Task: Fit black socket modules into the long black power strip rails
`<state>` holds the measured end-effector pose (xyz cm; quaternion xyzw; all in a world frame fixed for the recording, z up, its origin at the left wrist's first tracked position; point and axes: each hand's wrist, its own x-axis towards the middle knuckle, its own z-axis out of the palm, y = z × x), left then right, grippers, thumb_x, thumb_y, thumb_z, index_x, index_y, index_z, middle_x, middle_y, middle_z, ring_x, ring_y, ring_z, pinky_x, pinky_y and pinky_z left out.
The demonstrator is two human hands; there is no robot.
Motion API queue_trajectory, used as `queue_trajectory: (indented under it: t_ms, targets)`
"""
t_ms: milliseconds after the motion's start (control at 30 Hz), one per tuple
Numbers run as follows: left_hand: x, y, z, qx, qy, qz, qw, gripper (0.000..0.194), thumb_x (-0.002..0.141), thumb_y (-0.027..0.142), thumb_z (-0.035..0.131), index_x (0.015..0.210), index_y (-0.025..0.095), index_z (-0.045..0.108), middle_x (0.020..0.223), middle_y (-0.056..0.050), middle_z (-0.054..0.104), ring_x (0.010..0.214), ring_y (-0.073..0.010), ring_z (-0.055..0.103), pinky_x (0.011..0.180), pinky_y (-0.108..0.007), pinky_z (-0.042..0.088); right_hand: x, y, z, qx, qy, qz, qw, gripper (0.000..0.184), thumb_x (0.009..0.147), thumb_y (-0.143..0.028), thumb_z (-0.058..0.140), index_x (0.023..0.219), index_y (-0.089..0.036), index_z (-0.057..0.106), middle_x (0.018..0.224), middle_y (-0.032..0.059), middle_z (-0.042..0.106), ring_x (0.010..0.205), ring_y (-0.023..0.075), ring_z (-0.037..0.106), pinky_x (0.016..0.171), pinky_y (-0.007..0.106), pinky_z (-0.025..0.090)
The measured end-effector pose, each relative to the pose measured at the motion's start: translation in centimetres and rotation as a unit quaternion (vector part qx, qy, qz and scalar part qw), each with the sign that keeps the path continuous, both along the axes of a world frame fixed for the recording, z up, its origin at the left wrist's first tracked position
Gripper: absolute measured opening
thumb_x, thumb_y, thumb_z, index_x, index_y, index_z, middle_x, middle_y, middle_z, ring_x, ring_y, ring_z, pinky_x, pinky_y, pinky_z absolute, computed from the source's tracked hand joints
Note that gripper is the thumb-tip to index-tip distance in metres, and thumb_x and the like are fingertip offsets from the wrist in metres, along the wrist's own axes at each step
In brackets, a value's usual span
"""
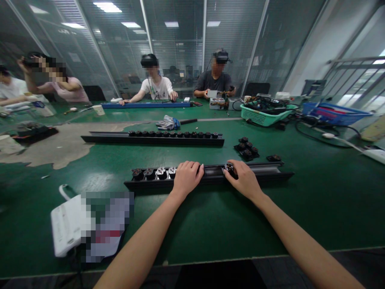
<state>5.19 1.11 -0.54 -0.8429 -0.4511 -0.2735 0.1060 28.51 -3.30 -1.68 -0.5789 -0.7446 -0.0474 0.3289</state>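
Evidently the small black module (230,167) is pinched in the person's right grip (245,181), thumb and fingers drawn narrow around its sides, held at the channel of the near black trough (154,185). It looks light and stiff, likely hard plastic, with parts on its top face that may be delicate; the side edges seem the safest place to take hold. The trough itself seems rigid, perhaps smooth enough to slide if pushed. The left grip (187,176) lies curled over the trough just beside a row of seated modules (149,173); whether it clasps anything cannot be told, since the back of the hand hides the fingers. Beyond the trough, loose modules (246,149) cluster on the green tabletop (210,224), with one single module (274,158) apart. Farther off stand a filled far trough (150,140) and a green basket (267,117).
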Motion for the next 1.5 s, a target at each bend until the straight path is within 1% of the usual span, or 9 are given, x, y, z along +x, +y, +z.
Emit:
queue_trajectory:
  t_ms: [200,467,833,1133,1500]
  targets:
    - [0.02,0.02,0.03,-0.001,0.006,0.003,1.0,0.035,0.101,0.036,0.038,0.09,0.018,0.066,0.089,-0.009,0.069,0.085,-0.0215,0.059,0.076,-0.035,0.041,0.2,0.23,-0.17,0.003,-0.039,-0.02,0.999,0.033,0.093,-0.044,0.046,0.108,-0.017,0.058,0.1,0.0121,0.062,0.094,0.0259,0.056,0.086,0.04,0.043]
    - [0.0,0.04,-0.03,0.002,0.009,0.005,1.0,0.035,0.101,0.037,0.038,0.09,0.018,0.065,0.089,-0.008,0.069,0.086,-0.0217,0.059,0.076,-0.034,0.04,0.46,0.38,-0.42,0.006,-0.012,-0.034,0.999,0.032,0.093,-0.047,0.048,0.1,-0.017,0.057,0.094,0.0103,0.061,0.088,0.0239,0.055,0.08,0.038,0.042]
    - [0.02,-0.02,0.03,-0.001,0.005,0.005,1.0,0.034,0.101,0.036,0.038,0.09,0.019,0.065,0.089,-0.008,0.07,0.085,-0.0217,0.06,0.074,-0.034,0.04,0.78,0.38,-0.42,0.008,-0.003,-0.039,0.999,0.027,0.091,-0.044,0.05,0.096,-0.019,0.057,0.092,0.0093,0.061,0.086,0.0233,0.055,0.078,0.037,0.042]
    - [0.0,-0.05,0.13,0.001,0.01,0.004,1.0,0.035,0.101,0.036,0.037,0.088,0.019,0.065,0.089,-0.008,0.069,0.085,-0.0213,0.06,0.074,-0.034,0.04,0.82,0.37,-0.35,0.005,-0.004,-0.044,0.999,0.027,0.091,-0.045,0.05,0.095,-0.018,0.057,0.09,0.0089,0.06,0.083,0.0223,0.054,0.077,0.037,0.042]
    - [0.0,-0.04,0.08,0.001,0.01,0.003,1.0,0.034,0.101,0.036,0.038,0.088,0.019,0.065,0.089,-0.008,0.07,0.085,-0.0218,0.06,0.074,-0.034,0.04,1.01,0.44,-0.62,0.017,-0.005,-0.051,0.999,0.026,0.091,-0.043,0.05,0.093,-0.019,0.057,0.087,0.0082,0.059,0.081,0.0224,0.054,0.077,0.037,0.041]
